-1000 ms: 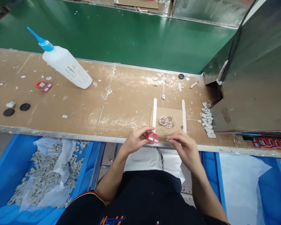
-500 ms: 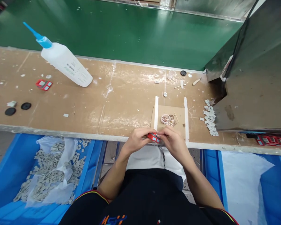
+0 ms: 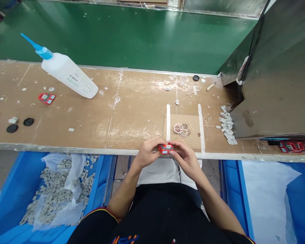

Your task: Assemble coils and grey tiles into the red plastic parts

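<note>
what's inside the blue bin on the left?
The blue bin holds a heap of small grey pieces lying on crumpled clear plastic liner. The liner and heap cover the bin's floor, and its near end is out of frame.

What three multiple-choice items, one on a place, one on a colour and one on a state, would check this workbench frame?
1. Where does the glue bottle lie?
A. far left of the bench
B. in the blue bin
C. on the cardboard square

2. What colour is the small part held between the hands?
A. green
B. red
C. black

3. How is that part held?
A. lying free on the bench
B. by the left hand alone
C. by the fingers of both the left hand and the right hand

Answers: 1 A, the bottle rests on its side on the bench, left of centre. 2 B, its frame shows red. 3 C, fingers of both hands close on it at the bench edge.
</note>
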Demonstrator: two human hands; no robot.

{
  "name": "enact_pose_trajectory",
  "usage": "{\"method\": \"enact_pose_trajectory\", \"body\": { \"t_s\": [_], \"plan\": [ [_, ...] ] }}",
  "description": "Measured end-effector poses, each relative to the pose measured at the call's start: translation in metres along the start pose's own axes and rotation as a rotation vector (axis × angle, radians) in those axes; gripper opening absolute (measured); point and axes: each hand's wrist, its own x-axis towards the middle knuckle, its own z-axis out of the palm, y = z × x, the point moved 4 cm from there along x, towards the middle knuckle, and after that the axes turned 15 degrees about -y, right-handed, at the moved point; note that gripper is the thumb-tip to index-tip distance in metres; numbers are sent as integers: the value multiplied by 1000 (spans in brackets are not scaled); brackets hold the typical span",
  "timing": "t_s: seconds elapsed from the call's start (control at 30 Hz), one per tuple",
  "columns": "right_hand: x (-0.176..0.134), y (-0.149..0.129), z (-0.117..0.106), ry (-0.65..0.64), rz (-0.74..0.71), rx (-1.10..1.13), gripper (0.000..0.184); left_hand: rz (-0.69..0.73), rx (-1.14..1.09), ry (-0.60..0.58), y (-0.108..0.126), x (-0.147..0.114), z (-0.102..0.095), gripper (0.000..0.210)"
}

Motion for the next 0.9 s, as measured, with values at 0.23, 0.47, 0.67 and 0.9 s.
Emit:
{"method": "enact_pose_trajectory", "body": {
  "t_s": [0.23,0.47,0.67,0.9],
  "plan": [
    [-4,-4,-1,72,3,-190,33,58,-64,-87,4,2,-1,21],
    [4,-14,-4,38,-38,-432,32,-17,-224,28,-5,0,0,9],
    [7,-15,-4,-30,-26,-493,29,-32,-202,-11,-4,3,-3,8],
    [6,-10,-3,27,-68,-461,21,15,-85,11,2,5,-1,7]
  ]
}}
